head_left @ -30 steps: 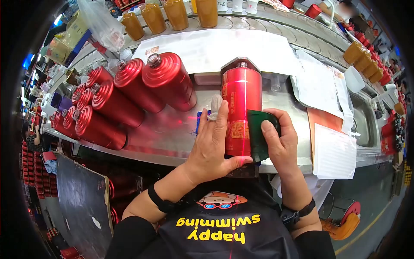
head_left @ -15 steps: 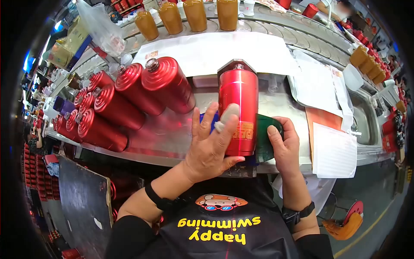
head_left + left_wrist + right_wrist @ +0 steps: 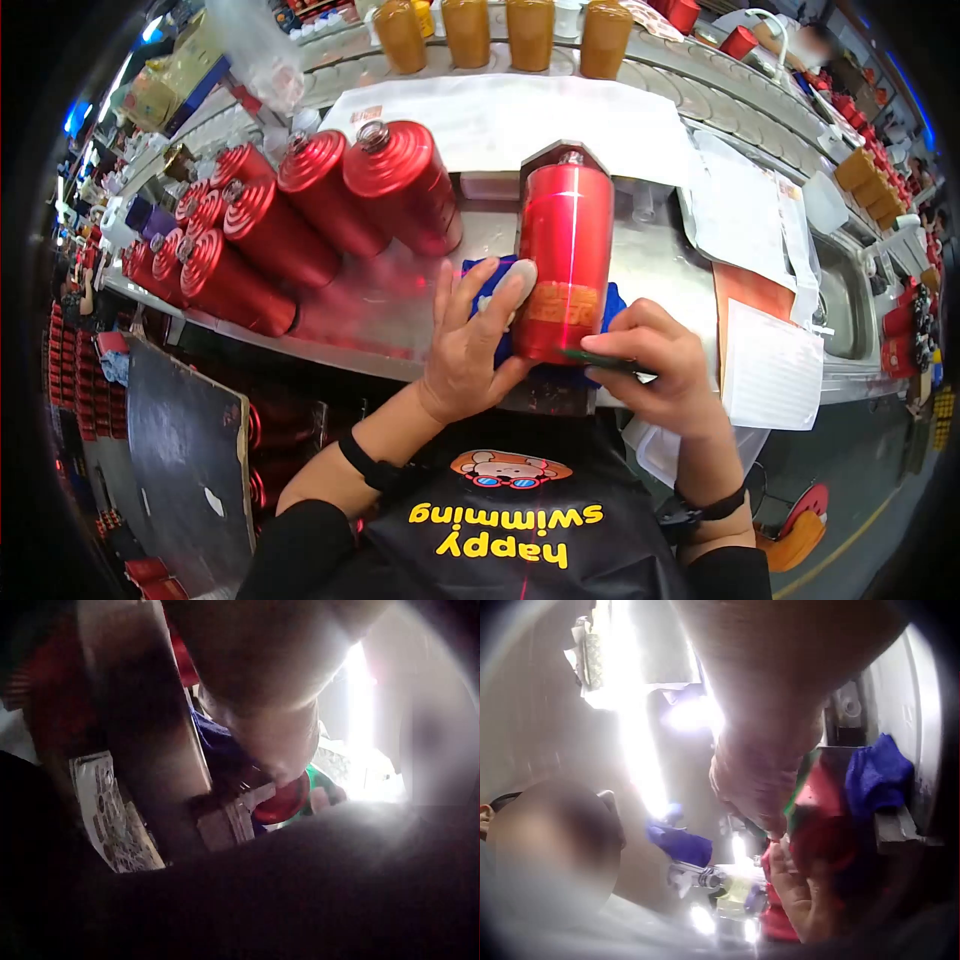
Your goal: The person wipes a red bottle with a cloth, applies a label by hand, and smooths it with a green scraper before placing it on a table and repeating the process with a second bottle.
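A red bottle (image 3: pixel 568 230) with a gold-patterned label (image 3: pixel 563 303) lies tilted on a blue cloth (image 3: pixel 614 300), its clear neck pointing away from me. My left hand (image 3: pixel 462 345) rests along its left side with fingers loosely extended; one finger wears a pale finger cot (image 3: pixel 522 272). The thumb is at the bottle's base. My right hand (image 3: pixel 662 368) pinches a thin green flexible sheet (image 3: pixel 590 356), seen edge-on at the lower right of the bottle, by its base. In the right wrist view, the green sheet (image 3: pixel 798 793) shows beside the red surface. The left wrist view is mostly dark.
Several red bottles (image 3: pixel 400 190) stand grouped on the left of the metal table (image 3: pixel 350 325). White paper (image 3: pixel 470 115) lies behind, papers (image 3: pixel 775 360) and a sink (image 3: pixel 850 300) to the right. Brown bottles (image 3: pixel 530 35) line the conveyor beyond.
The green sheet has gone from lying broad against the bottle's right side to edge-on near its base. The left hand has shifted from across the label to the bottle's left side.
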Demonstrator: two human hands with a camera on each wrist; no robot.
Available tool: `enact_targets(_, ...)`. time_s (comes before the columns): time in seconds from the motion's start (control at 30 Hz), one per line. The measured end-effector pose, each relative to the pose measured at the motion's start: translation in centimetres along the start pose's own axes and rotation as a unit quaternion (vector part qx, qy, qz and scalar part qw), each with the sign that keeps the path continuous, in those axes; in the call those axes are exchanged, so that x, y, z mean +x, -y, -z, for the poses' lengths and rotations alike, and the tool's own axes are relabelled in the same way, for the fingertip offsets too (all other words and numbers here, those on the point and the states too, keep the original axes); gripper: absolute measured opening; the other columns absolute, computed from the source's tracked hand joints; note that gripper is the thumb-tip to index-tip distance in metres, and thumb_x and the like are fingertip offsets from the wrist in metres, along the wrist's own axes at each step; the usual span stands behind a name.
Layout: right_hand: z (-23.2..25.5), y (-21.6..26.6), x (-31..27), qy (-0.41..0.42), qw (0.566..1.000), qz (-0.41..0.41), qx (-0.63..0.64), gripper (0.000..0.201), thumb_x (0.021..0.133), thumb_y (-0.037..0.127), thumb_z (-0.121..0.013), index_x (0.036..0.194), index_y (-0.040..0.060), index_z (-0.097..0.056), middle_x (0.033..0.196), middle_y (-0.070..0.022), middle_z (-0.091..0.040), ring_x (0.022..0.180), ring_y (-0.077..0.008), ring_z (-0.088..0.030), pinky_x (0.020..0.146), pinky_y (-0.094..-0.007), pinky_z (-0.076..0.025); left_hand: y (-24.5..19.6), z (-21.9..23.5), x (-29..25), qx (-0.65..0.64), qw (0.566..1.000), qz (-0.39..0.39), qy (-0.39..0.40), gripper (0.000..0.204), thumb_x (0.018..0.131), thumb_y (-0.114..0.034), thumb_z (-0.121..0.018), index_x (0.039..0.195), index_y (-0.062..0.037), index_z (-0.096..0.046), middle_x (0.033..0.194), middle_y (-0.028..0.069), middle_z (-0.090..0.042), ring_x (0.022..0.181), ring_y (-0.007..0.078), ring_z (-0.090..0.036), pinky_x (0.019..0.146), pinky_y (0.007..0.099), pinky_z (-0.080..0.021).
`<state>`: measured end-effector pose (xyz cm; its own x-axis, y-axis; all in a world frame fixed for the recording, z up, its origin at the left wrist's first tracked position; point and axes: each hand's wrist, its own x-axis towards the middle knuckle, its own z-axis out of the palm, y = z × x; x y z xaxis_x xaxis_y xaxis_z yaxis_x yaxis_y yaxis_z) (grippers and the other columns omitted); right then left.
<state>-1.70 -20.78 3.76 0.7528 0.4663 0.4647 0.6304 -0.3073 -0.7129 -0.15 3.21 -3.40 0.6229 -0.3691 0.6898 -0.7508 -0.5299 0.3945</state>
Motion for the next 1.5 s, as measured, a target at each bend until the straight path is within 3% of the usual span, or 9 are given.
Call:
enact_targets(0.13,-0.4,-2.9,1.1,-0.197,0.962,0.009,-0.191,0.035,0.072,-0.004,-0.075,0.105,0.0057,-0.069,0.088,-0.0099,-0.060,0.081,-0.0258,-0.061,0.066,-0.0323,-0.049,-0.6,1.0,1.8,0.040,0.998,-0.055,0.018,0.093,0.069,-0.028,-0.083,0.147,-0.0024,-0.039,0.144,0.0101,-0.052,0.137,0.0337,-0.041,0.117,0.0584,-0.012)
enact_targets(0.53,0.5,0.7,1.1,0.073,0.996,0.003,0.058,0.034,0.072,0.001,-0.080,0.105,0.0050,-0.070,0.085,-0.0090,-0.063,0.076,-0.0213,-0.063,0.066,-0.0302,-0.050,0.5,1.0,1.7,0.087,0.994,-0.057,0.035,0.107,0.075,-0.047,-0.078,0.151,0.0038,-0.024,0.142,0.0265,-0.041,0.134,0.0419,-0.039,0.116,0.0624,-0.012)
enact_targets(0.67,-0.2,-1.4,1.6,-0.183,0.969,-0.096,-0.138,0.019,0.082,0.002,-0.072,0.101,0.0029,-0.069,0.084,-0.0075,-0.064,0.071,-0.0143,-0.060,0.062,-0.0279,-0.046,0.1,-0.4,1.5,0.017,1.000,-0.004,0.005,0.108,0.070,-0.040,-0.082,0.152,0.0010,-0.025,0.152,0.0143,-0.040,0.136,0.0351,-0.039,0.115,0.0622,-0.012)
enact_targets(1.0,0.3,0.0,3.2,0.000,0.995,-0.093,-0.031,0.018,0.084,0.007,-0.072,0.101,0.0011,-0.066,0.084,-0.0111,-0.065,0.070,-0.0190,-0.063,0.063,-0.0297,-0.049,-0.2,0.4,2.2,0.049,0.998,-0.015,0.026,0.117,0.069,-0.047,-0.082,0.153,0.0030,-0.019,0.152,0.0208,-0.037,0.136,0.0370,-0.038,0.115,0.0603,-0.014)
enact_targets(1.07,-0.5,-1.5,3.2,-0.159,0.977,-0.135,-0.033,0.017,0.085,0.005,-0.071,0.101,0.0012,-0.067,0.083,-0.0108,-0.065,0.070,-0.0162,-0.063,0.063,-0.0287,-0.049,0.2,-0.4,1.8,0.035,0.999,0.010,0.025,0.117,0.069,-0.048,-0.082,0.154,0.0027,-0.018,0.152,0.0219,-0.036,0.136,0.0373,-0.038,0.115,0.0605,-0.014)
enact_targets(1.2,0.6,-0.1,2.9,-0.006,0.995,-0.101,-0.014,0.017,0.085,0.004,-0.071,0.101,0.0004,-0.066,0.084,-0.0094,-0.066,0.071,-0.0165,-0.065,0.064,-0.0279,-0.050,0.3,-0.9,1.4,0.011,0.996,0.078,0.048,0.115,0.071,-0.054,-0.079,0.153,0.0021,-0.022,0.148,0.0240,-0.039,0.134,0.0439,-0.037,0.114,0.0621,-0.014)
enact_targets(1.3,0.2,-1.3,3.0,-0.184,0.965,-0.139,-0.129,0.019,0.085,0.006,-0.072,0.101,-0.0005,-0.065,0.084,-0.0102,-0.068,0.073,-0.0169,-0.066,0.068,-0.0284,-0.051,-0.1,-0.1,2.0,0.075,0.994,0.035,0.077,0.113,0.070,-0.056,-0.079,0.151,0.0018,-0.026,0.143,0.0255,-0.043,0.133,0.0457,-0.037,0.113,0.0637,-0.014)
enact_targets(1.4,0.4,-0.3,2.0,-0.131,0.951,-0.225,0.170,0.018,0.086,0.008,-0.071,0.100,-0.0008,-0.066,0.081,-0.0062,-0.066,0.072,-0.0094,-0.062,0.066,-0.0259,-0.049,-0.3,0.4,2.5,0.105,0.992,-0.009,0.074,0.114,0.067,-0.057,-0.080,0.150,0.0023,-0.029,0.140,0.0261,-0.045,0.132,0.0451,-0.038,0.112,0.0649,-0.014)
enact_targets(1.5,0.0,-1.3,1.7,-0.127,0.969,-0.212,0.011,0.019,0.087,0.011,-0.071,0.101,-0.0007,-0.066,0.080,-0.0047,-0.065,0.071,-0.0094,-0.059,0.065,-0.0253,-0.048,-0.1,0.0,2.6,0.064,0.996,0.024,0.060,0.117,0.065,-0.058,-0.081,0.151,0.0028,-0.029,0.140,0.0268,-0.045,0.131,0.0452,-0.040,0.112,0.0644,-0.015)
